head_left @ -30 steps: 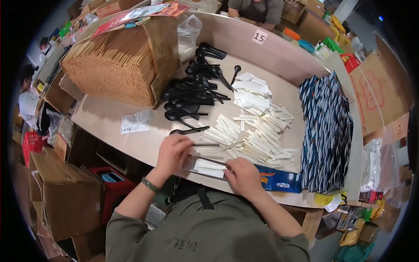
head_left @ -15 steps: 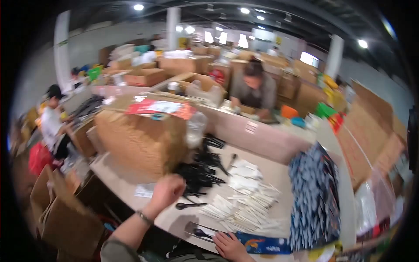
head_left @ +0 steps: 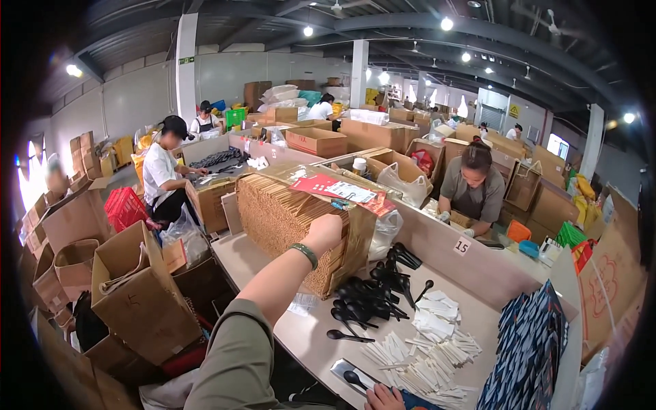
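Left grip at ribbed stack, round-bowled spoons

Tall brown stack blocks way on L, L hand at its upper part, contact unclear
Partition walls off back, blue packets bar R side
Gap: tabletop strip btwn white pieces & packets
Low black spoons in mid, passable above; R hand nr front edge
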A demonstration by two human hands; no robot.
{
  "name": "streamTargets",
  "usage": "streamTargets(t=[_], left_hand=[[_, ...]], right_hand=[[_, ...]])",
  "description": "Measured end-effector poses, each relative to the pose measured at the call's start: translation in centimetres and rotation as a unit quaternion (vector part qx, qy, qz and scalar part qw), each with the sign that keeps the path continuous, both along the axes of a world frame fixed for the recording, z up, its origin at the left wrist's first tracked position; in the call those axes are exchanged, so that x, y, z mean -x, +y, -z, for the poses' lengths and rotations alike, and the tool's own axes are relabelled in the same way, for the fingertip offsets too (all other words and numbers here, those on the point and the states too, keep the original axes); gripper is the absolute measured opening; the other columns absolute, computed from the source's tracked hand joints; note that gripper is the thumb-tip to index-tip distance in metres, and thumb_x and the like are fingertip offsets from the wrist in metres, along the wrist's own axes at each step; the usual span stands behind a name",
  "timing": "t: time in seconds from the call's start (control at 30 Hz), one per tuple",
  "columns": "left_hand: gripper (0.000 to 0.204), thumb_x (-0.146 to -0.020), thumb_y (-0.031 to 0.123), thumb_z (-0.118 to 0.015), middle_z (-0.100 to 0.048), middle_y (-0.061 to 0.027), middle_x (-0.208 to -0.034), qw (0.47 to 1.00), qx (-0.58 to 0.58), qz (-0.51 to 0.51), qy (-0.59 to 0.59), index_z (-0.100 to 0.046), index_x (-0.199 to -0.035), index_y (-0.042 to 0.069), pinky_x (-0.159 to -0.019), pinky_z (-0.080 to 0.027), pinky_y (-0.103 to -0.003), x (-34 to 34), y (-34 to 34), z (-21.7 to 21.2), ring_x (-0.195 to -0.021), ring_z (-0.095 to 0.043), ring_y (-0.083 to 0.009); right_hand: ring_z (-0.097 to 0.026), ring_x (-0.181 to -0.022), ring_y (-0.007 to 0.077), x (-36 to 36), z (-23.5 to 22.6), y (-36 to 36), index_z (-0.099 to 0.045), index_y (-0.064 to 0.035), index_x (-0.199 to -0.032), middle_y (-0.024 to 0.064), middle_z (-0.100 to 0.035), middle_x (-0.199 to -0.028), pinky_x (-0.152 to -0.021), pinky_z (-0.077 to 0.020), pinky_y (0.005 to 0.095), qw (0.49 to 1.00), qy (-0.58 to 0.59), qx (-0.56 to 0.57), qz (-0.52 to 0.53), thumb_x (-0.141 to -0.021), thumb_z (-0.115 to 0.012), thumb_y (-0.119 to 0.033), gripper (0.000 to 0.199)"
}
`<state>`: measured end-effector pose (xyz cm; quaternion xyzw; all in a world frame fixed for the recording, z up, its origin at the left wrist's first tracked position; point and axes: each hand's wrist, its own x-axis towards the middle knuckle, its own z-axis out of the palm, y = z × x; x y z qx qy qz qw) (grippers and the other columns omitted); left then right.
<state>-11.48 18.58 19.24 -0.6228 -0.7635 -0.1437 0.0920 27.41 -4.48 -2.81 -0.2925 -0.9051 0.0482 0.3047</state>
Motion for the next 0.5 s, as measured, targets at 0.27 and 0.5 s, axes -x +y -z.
streamTargets(t=[0.27, 0.5], left_hand=[[0.016, -0.082, 0.003, -0.061, -0.065, -0.0223, -0.101, 0.990, -0.139, -0.023, -0.013, -0.063, -0.098, 0.000, -0.077, -0.056, -0.047, 0.9, -1.7, 0.7, -0.091, -0.068, -0.0388], [0.014, -0.096, 0.006, -0.051, -0.064, -0.0187, -0.092, 0.917, -0.209, -0.102, -0.324, -0.063, -0.101, 0.002, -0.075, -0.049, -0.047, -2.2, -17.2, 18.3, -0.087, -0.061, -0.0405]], right_hand=[[-0.059, -0.114, 0.0376, 0.2, -0.4, -0.2, -0.068, -0.0029, -0.113, 0.0202, -0.063, -0.120, -0.101, -0.0445, 0.0505, 1.000, 0.012, 0.024, -0.002, -0.084, -0.069, -0.016, 0.032], [-0.056, -0.116, 0.0432, 0.1, 1.0, 0.0, -0.071, -0.0083, -0.111, 0.0246, -0.056, -0.131, -0.102, -0.0429, 0.0543, 0.998, 0.024, 0.049, 0.029, -0.080, -0.072, -0.019, 0.033]])
